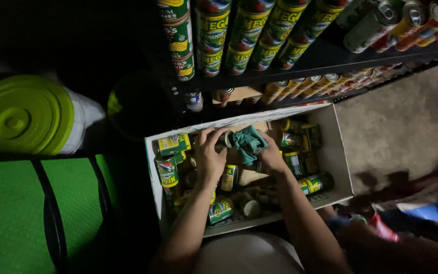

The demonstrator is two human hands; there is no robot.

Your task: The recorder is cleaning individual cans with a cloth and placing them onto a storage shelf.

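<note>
A white cardboard box (pixel 342 167) sits on the floor below me, holding several green-and-yellow labelled tin cans lying loose. My left hand (pixel 210 152) grips a small can (pixel 225 138) over the middle of the box. My right hand (pixel 271 155) holds a teal cloth (pixel 248 143) pressed against that can's end. Both forearms reach down into the box from the bottom of the view.
A dark shelf (pixel 325 56) above the box carries rows of stacked cans, green-labelled on the left, red and orange on the right. A lime-lidded white bucket (pixel 26 114) and a green crate (pixel 11 213) stand at left. Bare concrete floor (pixel 401 122) lies right.
</note>
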